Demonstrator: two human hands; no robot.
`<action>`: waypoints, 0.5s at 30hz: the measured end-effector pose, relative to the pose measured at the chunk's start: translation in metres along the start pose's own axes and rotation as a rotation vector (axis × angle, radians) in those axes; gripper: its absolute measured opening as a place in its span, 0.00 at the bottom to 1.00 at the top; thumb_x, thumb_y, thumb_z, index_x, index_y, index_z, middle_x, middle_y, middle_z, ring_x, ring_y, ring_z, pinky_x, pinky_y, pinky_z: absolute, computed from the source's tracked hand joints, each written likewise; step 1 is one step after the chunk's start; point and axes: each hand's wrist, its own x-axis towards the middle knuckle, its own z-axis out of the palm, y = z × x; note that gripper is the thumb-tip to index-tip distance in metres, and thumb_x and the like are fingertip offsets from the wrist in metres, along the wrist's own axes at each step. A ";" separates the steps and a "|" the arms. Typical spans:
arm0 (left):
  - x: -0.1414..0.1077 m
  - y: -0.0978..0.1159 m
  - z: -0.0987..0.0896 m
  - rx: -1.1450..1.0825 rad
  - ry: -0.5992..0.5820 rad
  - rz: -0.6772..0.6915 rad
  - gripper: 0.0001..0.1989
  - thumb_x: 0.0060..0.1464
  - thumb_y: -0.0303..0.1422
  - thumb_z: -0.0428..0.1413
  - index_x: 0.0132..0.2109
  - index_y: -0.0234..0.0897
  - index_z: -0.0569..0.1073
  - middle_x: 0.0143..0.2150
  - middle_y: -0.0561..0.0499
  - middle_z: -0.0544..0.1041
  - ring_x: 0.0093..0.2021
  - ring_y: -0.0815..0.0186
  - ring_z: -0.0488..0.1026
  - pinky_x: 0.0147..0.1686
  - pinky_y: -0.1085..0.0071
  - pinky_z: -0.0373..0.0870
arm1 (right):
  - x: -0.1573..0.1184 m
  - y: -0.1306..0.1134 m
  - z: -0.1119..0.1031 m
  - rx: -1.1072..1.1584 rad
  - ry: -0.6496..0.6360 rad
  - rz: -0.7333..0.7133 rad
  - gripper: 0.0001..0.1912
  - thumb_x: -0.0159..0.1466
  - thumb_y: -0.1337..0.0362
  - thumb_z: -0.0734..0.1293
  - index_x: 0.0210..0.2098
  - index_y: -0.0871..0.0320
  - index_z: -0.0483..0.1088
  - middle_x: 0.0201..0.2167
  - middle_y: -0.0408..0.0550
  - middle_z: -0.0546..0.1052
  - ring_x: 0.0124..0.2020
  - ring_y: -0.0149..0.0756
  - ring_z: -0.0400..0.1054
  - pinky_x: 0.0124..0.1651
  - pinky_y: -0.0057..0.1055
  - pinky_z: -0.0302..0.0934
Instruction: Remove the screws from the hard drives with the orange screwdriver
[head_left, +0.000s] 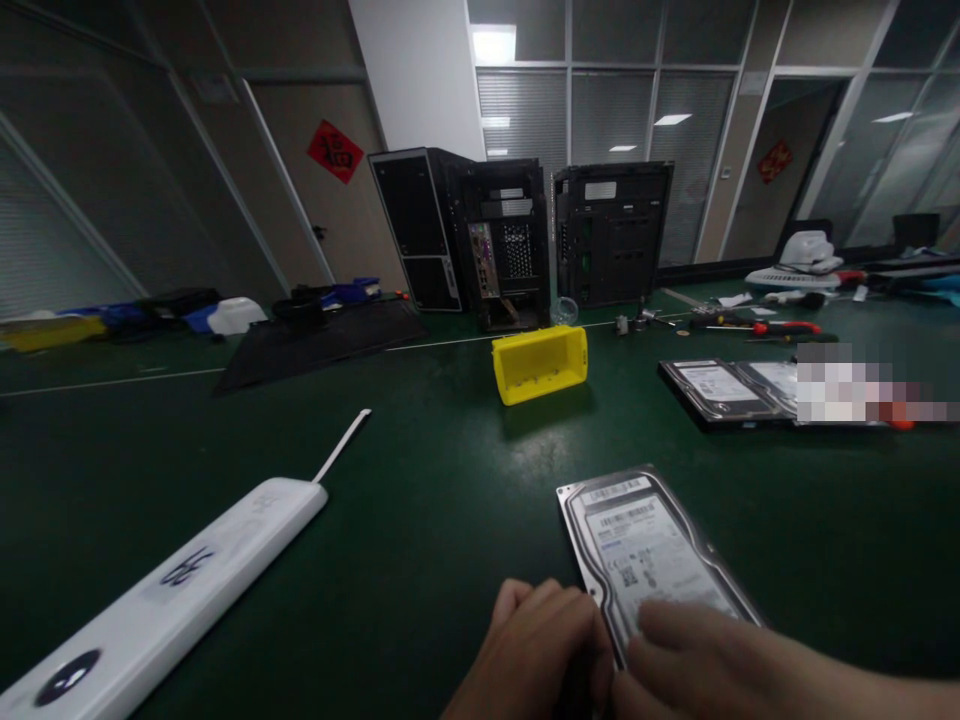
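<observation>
A silver hard drive [652,545] with a white printed label lies on the green table in front of me, its near end covered by my hands. My left hand [536,640] is closed beside the drive's left edge, fingers curled inward and fingertips hidden. Over the near part of the label reaches my right hand [712,660], slightly blurred, its fingers bent and close together towards the left hand. Whatever is between the fingers of either hand is hidden; a dark patch shows between the two hands.
A yellow bin [540,365] with small bits inside stands ahead. More hard drives [716,390] lie at right, partly pixelated. A long white device [180,590] occupies the left. Black computer cases [506,240] stand at the back, with tools, including red-handled pliers [787,327], to their right.
</observation>
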 end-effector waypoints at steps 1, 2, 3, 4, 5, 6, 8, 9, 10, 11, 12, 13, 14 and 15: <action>0.000 -0.002 0.002 0.015 0.003 0.001 0.08 0.48 0.29 0.54 0.28 0.36 0.59 0.30 0.56 0.68 0.31 0.69 0.60 0.33 0.70 0.52 | 0.001 0.001 0.003 0.024 -0.009 -0.004 0.08 0.59 0.70 0.63 0.23 0.57 0.69 0.19 0.40 0.71 0.21 0.29 0.61 0.24 0.31 0.53; 0.000 -0.004 0.004 0.029 0.009 0.000 0.07 0.48 0.28 0.54 0.29 0.37 0.60 0.31 0.56 0.68 0.32 0.69 0.61 0.33 0.70 0.52 | 0.002 0.001 0.007 0.051 -0.021 -0.013 0.07 0.58 0.69 0.64 0.23 0.58 0.69 0.20 0.41 0.72 0.23 0.29 0.62 0.24 0.30 0.53; 0.000 -0.006 0.006 0.044 0.015 -0.001 0.06 0.48 0.28 0.53 0.30 0.37 0.61 0.32 0.56 0.69 0.32 0.69 0.61 0.34 0.69 0.52 | 0.002 0.002 0.009 0.087 -0.039 -0.032 0.06 0.56 0.68 0.65 0.23 0.58 0.69 0.22 0.41 0.72 0.24 0.29 0.63 0.25 0.30 0.53; 0.000 -0.008 0.009 0.058 0.021 -0.003 0.05 0.49 0.27 0.53 0.31 0.37 0.62 0.33 0.56 0.69 0.32 0.69 0.61 0.34 0.69 0.52 | 0.002 0.003 0.011 0.130 -0.053 -0.053 0.04 0.55 0.67 0.66 0.24 0.59 0.69 0.23 0.40 0.73 0.25 0.29 0.63 0.26 0.30 0.53; 0.000 -0.010 0.010 0.071 0.022 -0.001 0.05 0.49 0.27 0.53 0.31 0.37 0.62 0.34 0.56 0.70 0.32 0.69 0.61 0.34 0.69 0.52 | 0.003 0.005 0.011 0.177 -0.067 -0.068 0.04 0.54 0.66 0.67 0.24 0.58 0.68 0.24 0.40 0.73 0.26 0.29 0.63 0.27 0.30 0.54; 0.000 -0.011 0.010 0.080 0.025 0.003 0.05 0.49 0.27 0.53 0.32 0.38 0.63 0.34 0.56 0.70 0.33 0.68 0.62 0.34 0.69 0.52 | 0.003 0.007 0.009 0.224 -0.085 -0.072 0.04 0.53 0.65 0.68 0.26 0.58 0.68 0.25 0.39 0.73 0.27 0.30 0.63 0.27 0.30 0.54; -0.001 -0.011 0.002 0.076 0.016 0.030 0.07 0.48 0.29 0.56 0.34 0.38 0.64 0.36 0.55 0.70 0.34 0.67 0.63 0.36 0.69 0.53 | 0.003 0.016 0.001 0.301 -0.114 -0.057 0.05 0.55 0.64 0.67 0.29 0.57 0.66 0.25 0.38 0.72 0.26 0.30 0.62 0.27 0.30 0.53; -0.001 -0.011 -0.005 0.057 0.010 0.052 0.09 0.47 0.32 0.58 0.35 0.39 0.64 0.37 0.55 0.70 0.35 0.67 0.63 0.37 0.69 0.54 | 0.002 0.023 -0.004 0.325 -0.136 -0.019 0.05 0.57 0.63 0.65 0.30 0.57 0.66 0.25 0.38 0.72 0.25 0.29 0.61 0.26 0.30 0.51; 0.000 -0.011 -0.014 0.023 -0.018 0.078 0.13 0.45 0.35 0.60 0.36 0.39 0.64 0.38 0.55 0.70 0.35 0.67 0.64 0.39 0.69 0.55 | 0.001 0.031 -0.007 0.354 -0.129 0.004 0.05 0.60 0.62 0.63 0.30 0.57 0.65 0.24 0.38 0.71 0.23 0.29 0.59 0.25 0.30 0.49; 0.001 -0.011 -0.024 -0.010 -0.060 0.104 0.14 0.45 0.37 0.61 0.36 0.39 0.65 0.37 0.56 0.70 0.35 0.68 0.64 0.40 0.69 0.56 | 0.000 0.041 -0.009 0.358 -0.109 0.103 0.08 0.62 0.61 0.61 0.29 0.57 0.64 0.22 0.39 0.70 0.21 0.28 0.58 0.24 0.30 0.47; 0.003 -0.011 -0.035 -0.035 -0.052 0.086 0.14 0.45 0.39 0.60 0.34 0.38 0.65 0.34 0.57 0.69 0.34 0.69 0.64 0.40 0.70 0.57 | -0.001 0.053 -0.008 0.331 -0.084 0.200 0.10 0.64 0.60 0.58 0.28 0.57 0.63 0.22 0.40 0.70 0.21 0.29 0.58 0.24 0.30 0.46; 0.006 -0.013 -0.044 -0.058 -0.025 0.039 0.14 0.46 0.40 0.61 0.32 0.37 0.64 0.32 0.58 0.67 0.33 0.69 0.64 0.38 0.72 0.58 | -0.002 0.067 -0.004 0.309 -0.087 0.295 0.12 0.65 0.59 0.57 0.28 0.57 0.63 0.23 0.42 0.70 0.23 0.29 0.59 0.26 0.30 0.47; 0.010 -0.016 -0.051 -0.076 0.013 0.013 0.15 0.46 0.40 0.60 0.31 0.36 0.64 0.30 0.58 0.65 0.32 0.70 0.63 0.34 0.73 0.58 | -0.003 0.082 0.002 0.297 -0.105 0.420 0.13 0.66 0.58 0.55 0.29 0.58 0.63 0.24 0.44 0.71 0.23 0.30 0.61 0.27 0.30 0.48; 0.013 -0.019 -0.057 -0.090 0.061 -0.006 0.14 0.48 0.40 0.59 0.30 0.36 0.64 0.29 0.57 0.64 0.31 0.70 0.62 0.32 0.74 0.58 | -0.004 0.096 0.011 0.314 -0.110 0.533 0.14 0.66 0.56 0.55 0.32 0.58 0.64 0.25 0.44 0.71 0.24 0.30 0.62 0.27 0.29 0.49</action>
